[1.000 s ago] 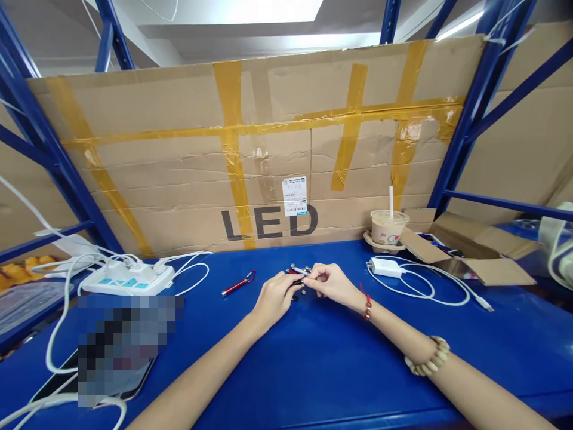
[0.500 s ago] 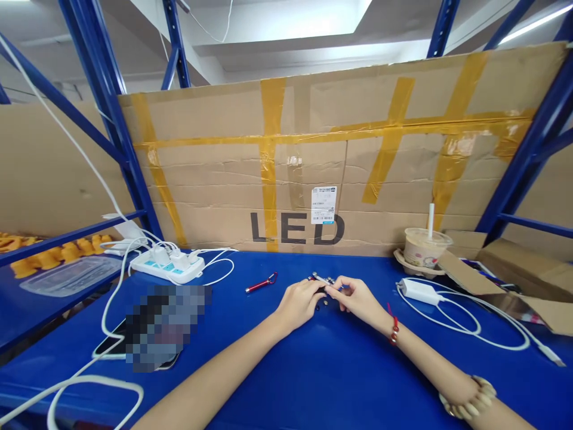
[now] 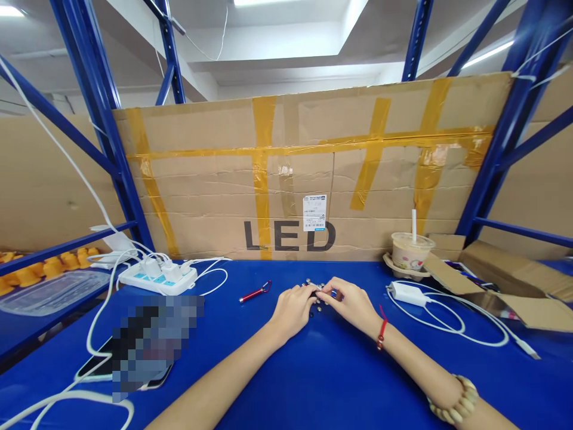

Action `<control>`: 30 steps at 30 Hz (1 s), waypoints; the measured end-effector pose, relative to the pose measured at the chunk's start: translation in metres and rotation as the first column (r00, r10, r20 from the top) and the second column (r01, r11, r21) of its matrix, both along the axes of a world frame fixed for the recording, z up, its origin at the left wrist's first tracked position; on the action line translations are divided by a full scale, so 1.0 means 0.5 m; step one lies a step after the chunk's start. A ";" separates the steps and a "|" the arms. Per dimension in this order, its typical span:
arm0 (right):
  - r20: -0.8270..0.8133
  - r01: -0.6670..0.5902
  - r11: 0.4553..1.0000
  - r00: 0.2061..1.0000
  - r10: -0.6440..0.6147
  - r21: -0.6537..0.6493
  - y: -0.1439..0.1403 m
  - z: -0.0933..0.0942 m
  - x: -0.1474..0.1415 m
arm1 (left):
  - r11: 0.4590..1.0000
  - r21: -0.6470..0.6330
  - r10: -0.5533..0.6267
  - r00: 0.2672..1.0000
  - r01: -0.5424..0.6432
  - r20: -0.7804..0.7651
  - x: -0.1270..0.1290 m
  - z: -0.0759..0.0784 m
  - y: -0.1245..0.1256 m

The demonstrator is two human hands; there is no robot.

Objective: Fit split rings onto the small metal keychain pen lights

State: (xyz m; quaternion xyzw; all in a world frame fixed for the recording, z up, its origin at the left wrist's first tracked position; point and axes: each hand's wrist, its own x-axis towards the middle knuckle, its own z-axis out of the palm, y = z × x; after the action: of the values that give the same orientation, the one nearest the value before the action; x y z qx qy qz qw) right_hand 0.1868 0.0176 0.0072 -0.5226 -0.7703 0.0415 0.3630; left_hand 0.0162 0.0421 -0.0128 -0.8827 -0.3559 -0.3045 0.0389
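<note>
My left hand (image 3: 293, 307) and my right hand (image 3: 353, 303) meet at the middle of the blue table (image 3: 313, 382). Between their fingertips is a small silver pen-like metal piece (image 3: 317, 288), pinched from both sides. Several small dark and silver parts (image 3: 319, 303) lie on the table just under and beyond the fingers. A red pen-shaped item with a clip loop (image 3: 255, 292) lies on the table a little to the left of my left hand, apart from it.
A white power strip (image 3: 159, 276) with plugs and white cables sits at the left. A phone (image 3: 134, 364) lies front left. A white charger (image 3: 405, 293) with cable and a drink cup (image 3: 410, 251) stand at the right, beside an open cardboard box (image 3: 505, 280). A taped cardboard sheet (image 3: 304, 173) walls off the back.
The view has swung left and tilted up. Both hands stay together on the small metal piece at the table's middle, with only slight finger movement.
</note>
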 end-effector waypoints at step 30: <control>0.053 -0.159 0.970 0.987 0.151 0.185 0.017 -0.017 0.019 | 0.996 -0.062 -0.064 0.998 0.063 -0.018 -0.004 -0.004 0.003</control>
State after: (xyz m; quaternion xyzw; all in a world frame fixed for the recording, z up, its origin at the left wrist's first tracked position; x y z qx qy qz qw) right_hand 0.1961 0.0262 -0.0013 -0.4249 -0.8161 -0.0133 0.3916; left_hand 0.0143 0.0435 -0.0148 -0.8973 -0.3364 -0.2857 0.0055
